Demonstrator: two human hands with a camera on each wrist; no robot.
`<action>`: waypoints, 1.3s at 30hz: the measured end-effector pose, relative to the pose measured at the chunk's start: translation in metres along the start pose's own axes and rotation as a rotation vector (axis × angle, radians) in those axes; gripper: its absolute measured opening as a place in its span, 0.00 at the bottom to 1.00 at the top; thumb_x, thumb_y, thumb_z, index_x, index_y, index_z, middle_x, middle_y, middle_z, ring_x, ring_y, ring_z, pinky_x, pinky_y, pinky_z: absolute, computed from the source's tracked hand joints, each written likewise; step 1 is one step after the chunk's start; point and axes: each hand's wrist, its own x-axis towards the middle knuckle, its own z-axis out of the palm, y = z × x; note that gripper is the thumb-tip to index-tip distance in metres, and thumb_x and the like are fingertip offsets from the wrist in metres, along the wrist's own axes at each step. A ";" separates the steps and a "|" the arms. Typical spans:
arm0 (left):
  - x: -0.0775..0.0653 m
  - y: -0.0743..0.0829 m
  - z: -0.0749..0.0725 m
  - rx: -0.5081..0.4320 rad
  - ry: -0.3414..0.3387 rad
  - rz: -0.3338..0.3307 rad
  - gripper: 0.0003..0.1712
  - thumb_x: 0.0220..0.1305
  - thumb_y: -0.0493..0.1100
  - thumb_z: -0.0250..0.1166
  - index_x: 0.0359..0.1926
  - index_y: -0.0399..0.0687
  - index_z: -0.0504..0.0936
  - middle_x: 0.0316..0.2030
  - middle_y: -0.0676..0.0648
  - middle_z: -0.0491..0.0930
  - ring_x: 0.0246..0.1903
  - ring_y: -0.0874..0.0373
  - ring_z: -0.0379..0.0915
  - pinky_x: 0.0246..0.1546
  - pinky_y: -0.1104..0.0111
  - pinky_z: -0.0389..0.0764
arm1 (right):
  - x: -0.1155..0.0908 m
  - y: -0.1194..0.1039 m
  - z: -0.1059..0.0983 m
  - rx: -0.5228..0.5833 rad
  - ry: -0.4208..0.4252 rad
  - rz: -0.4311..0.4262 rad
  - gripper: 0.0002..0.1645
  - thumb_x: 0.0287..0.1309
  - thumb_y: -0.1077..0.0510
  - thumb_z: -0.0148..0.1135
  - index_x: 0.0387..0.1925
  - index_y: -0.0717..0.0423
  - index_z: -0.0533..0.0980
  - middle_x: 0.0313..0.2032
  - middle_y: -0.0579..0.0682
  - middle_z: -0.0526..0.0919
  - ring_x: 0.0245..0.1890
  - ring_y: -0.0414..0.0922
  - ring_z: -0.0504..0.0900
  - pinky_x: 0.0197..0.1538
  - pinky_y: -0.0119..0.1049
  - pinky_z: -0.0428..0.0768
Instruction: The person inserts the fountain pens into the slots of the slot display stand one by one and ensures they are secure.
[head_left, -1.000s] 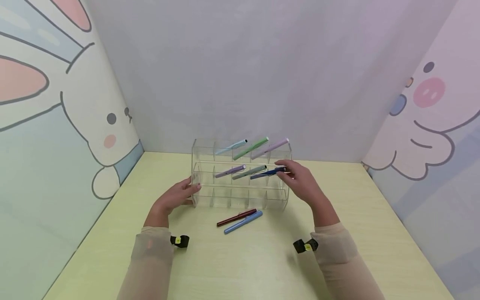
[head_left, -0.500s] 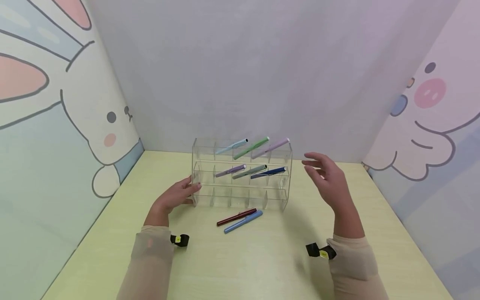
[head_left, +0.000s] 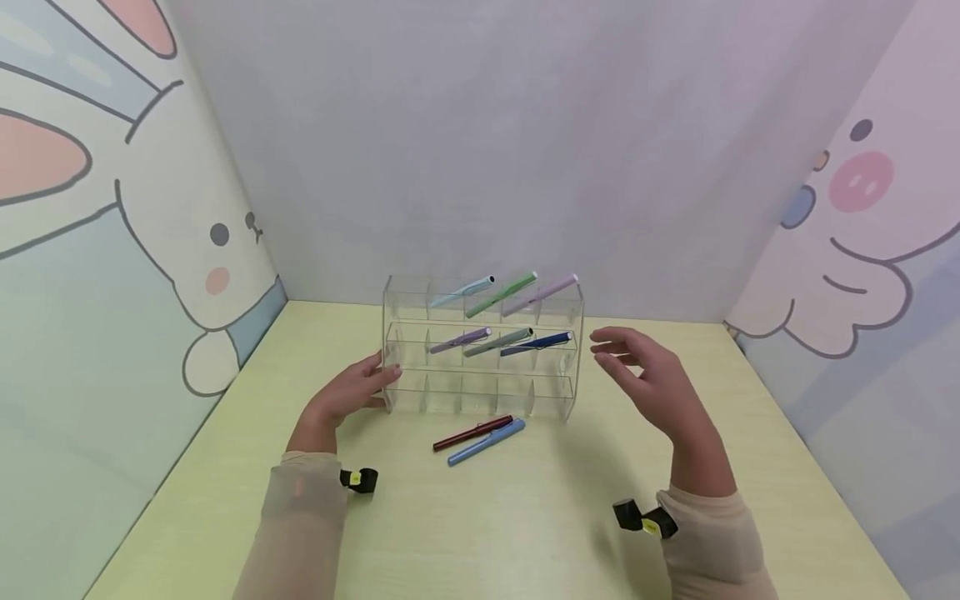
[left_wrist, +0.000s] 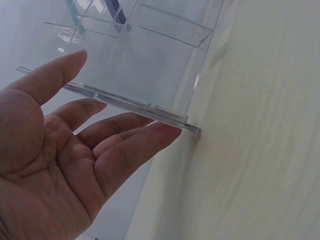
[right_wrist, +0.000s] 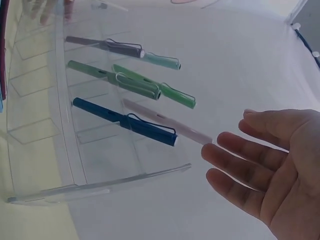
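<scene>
A clear acrylic pen rack [head_left: 517, 385] with three tiers of compartments stands on the table. My left hand [head_left: 352, 392] holds its left side panel, the thumb at the front edge and fingers along the outer face. My right hand [head_left: 651, 379] hovers right of the rack, fingers loosely bent and nothing in them. Slanted in the middle tier are a purple pen [head_left: 459, 341], a grey-green pen [head_left: 498, 342] and a dark blue pen [right_wrist: 122, 120]. The top tier bears a light blue pen [head_left: 463, 292], a green pen [head_left: 501, 295] and a lilac pen [head_left: 542, 295].
In front of the rack a dark red pen [head_left: 472, 434] and a blue pen [head_left: 486, 443] lie side by side on the pale table [head_left: 480, 533]. A grey backdrop [head_left: 480, 167] rises behind, with cartoon-printed panels left and right.
My right hand has let go of the dark blue pen and drawn away to the right, then drifted slightly back left and down. The left hand and rack stay put.
</scene>
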 end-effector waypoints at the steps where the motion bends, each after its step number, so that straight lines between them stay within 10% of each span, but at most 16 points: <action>1: 0.000 0.000 0.000 0.000 0.000 0.002 0.49 0.66 0.69 0.56 0.79 0.60 0.45 0.76 0.40 0.52 0.69 0.40 0.62 0.65 0.44 0.68 | 0.000 -0.001 0.002 -0.005 -0.022 -0.006 0.19 0.69 0.50 0.58 0.59 0.46 0.75 0.51 0.43 0.83 0.49 0.37 0.82 0.50 0.35 0.80; 16: 0.002 0.004 -0.001 0.003 0.003 0.006 0.53 0.63 0.72 0.57 0.79 0.60 0.44 0.75 0.40 0.53 0.68 0.40 0.63 0.64 0.45 0.68 | 0.006 -0.025 0.069 -0.096 -0.474 -0.009 0.19 0.67 0.52 0.60 0.58 0.48 0.77 0.55 0.45 0.82 0.52 0.45 0.82 0.55 0.47 0.80; 39: 0.000 0.003 0.001 0.009 0.007 -0.005 0.53 0.63 0.72 0.56 0.79 0.60 0.44 0.76 0.40 0.52 0.69 0.40 0.62 0.65 0.45 0.68 | -0.006 -0.007 0.137 -0.319 -0.618 -0.129 0.13 0.59 0.56 0.68 0.47 0.48 0.83 0.44 0.44 0.83 0.45 0.42 0.78 0.48 0.39 0.81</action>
